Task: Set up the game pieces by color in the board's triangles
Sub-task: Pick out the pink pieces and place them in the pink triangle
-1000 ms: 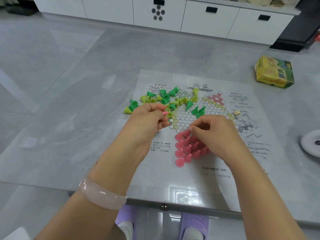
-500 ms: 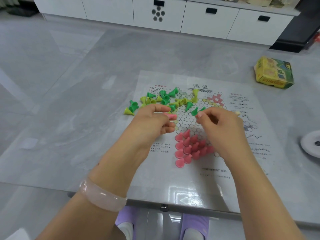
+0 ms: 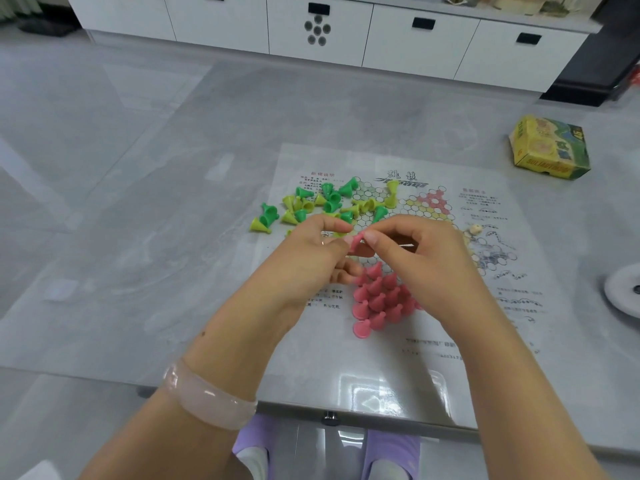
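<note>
A paper game board with a star of hexagon cells lies on the grey table. Several pink cone pieces stand packed in the board's near triangle. Dark green pieces and yellow-green pieces lie loose at the board's far left. My left hand and my right hand meet above the board's middle. Both pinch one pink piece between their fingertips. My hands hide the centre cells.
A yellow and green box sits at the table's far right. A small beige die rests on the sheet right of the star. A white round object shows at the right edge. White cabinets stand beyond the table.
My right hand rose from the pink cluster and moved left to meet my left hand. Its fingertips now pinch the pink piece that my left hand held.
</note>
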`<state>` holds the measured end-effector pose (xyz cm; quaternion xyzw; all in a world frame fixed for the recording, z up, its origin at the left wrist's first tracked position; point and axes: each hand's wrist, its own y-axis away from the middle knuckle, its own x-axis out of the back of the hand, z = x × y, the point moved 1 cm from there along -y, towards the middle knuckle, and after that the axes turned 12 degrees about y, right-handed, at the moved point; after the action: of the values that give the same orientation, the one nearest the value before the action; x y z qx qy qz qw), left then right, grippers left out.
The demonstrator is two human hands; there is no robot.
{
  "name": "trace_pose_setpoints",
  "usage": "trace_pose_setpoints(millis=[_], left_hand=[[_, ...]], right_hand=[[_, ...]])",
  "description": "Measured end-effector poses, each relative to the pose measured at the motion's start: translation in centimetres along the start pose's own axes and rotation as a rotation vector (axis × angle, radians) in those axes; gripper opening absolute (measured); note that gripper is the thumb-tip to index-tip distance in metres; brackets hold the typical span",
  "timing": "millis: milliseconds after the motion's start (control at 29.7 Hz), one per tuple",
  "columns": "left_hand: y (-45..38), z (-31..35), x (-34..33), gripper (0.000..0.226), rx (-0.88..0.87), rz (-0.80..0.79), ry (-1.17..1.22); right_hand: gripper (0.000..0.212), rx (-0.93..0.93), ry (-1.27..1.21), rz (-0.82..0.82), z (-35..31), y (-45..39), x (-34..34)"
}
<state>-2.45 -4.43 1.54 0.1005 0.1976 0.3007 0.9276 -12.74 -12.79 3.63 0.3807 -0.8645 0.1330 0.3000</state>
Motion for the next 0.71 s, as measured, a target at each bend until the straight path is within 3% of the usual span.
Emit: trace_pose_setpoints(millis=[303,370,471,572,706], left_hand=[[0.1,0.2,0.3,0.018,-0.002,0.074,-0.104],[-0.1,0.2,0.9,0.020,-0.121,0.177,-0.280],[-0.6,0.6,2.6,0.028,-0.376,0.358,-0.795],[-1.2,0.6,4.3,0.034,-0.316,0.415,-1.088],[-1.3,0.3,4.8,0.035,-0.227,0.357,-1.118]], right_hand=[[0.018,0.016,0.049,0.051,0.1,-0.4,-0.5],[0.022,-0.009,0.069,0.091,0.3,-0.6,-0.3],[0.025,-0.101,0.106,0.094,0.7,-0.9,-0.2],[0.025,-0.167,0.180,0.044,0.8,-0.9,-0.5],[0.023,-0.248,0.193,-0.018,0.6,-0.8,-0.8]])
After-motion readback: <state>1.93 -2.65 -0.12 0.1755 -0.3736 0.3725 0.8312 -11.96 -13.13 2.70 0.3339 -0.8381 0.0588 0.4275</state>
